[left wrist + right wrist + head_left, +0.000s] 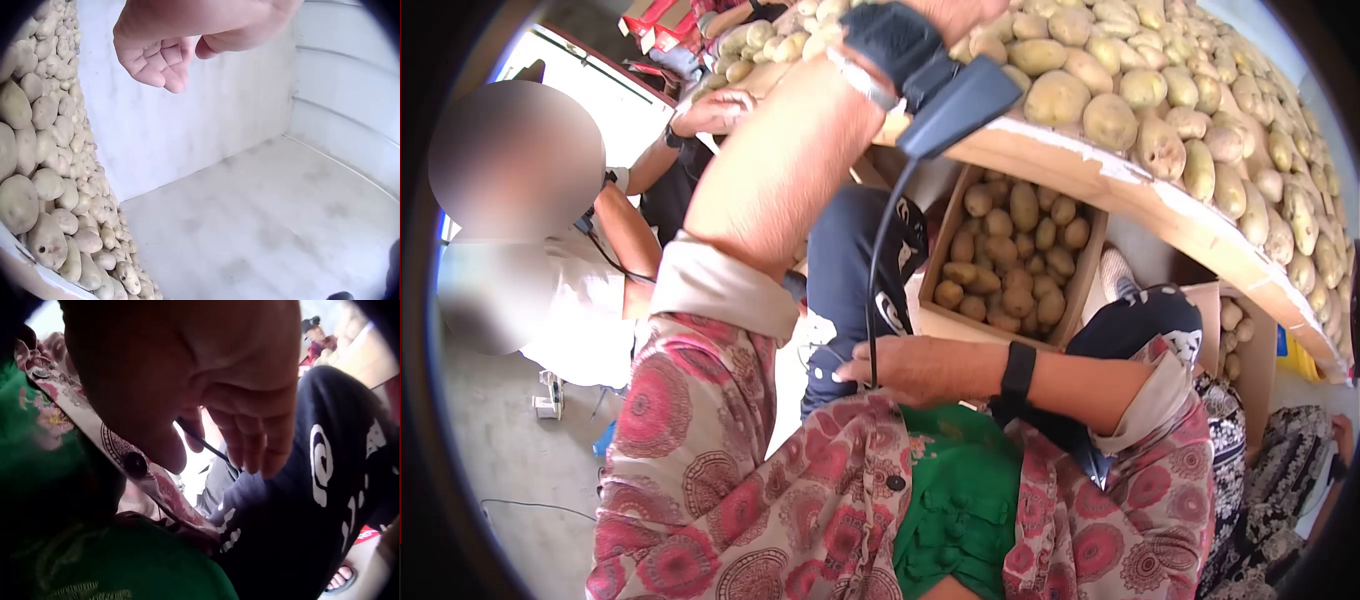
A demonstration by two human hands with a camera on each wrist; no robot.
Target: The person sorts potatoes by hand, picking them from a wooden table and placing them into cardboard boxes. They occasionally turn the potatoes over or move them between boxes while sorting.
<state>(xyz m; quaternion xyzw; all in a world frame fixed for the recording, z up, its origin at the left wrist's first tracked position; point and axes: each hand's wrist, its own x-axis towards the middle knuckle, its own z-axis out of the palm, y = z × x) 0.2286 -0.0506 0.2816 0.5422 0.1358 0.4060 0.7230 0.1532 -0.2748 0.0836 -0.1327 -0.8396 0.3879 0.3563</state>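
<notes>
My left arm reaches up across the table, and the left hand (965,10) is mostly cut off at the top of the head view. In the left wrist view, the left hand (181,37) hangs in the air beside the heap of potatoes (47,184), fingers loosely bent, nothing in the palm. My right hand (244,406) is low over my lap, with its fingers drooping and the thumb apart from most of them. A black cable (878,235) runs down from the left wrist camera and crosses the right hand's fingers without a visible pinch.
A cardboard box (1090,285) of potatoes stands under the table edge (1080,150); another box (1255,395) with potatoes is at the right. Another person (580,300) sits at the left. A pale wall (187,131) stands behind the heap. Dark patterned trousers (281,506) cover the knees.
</notes>
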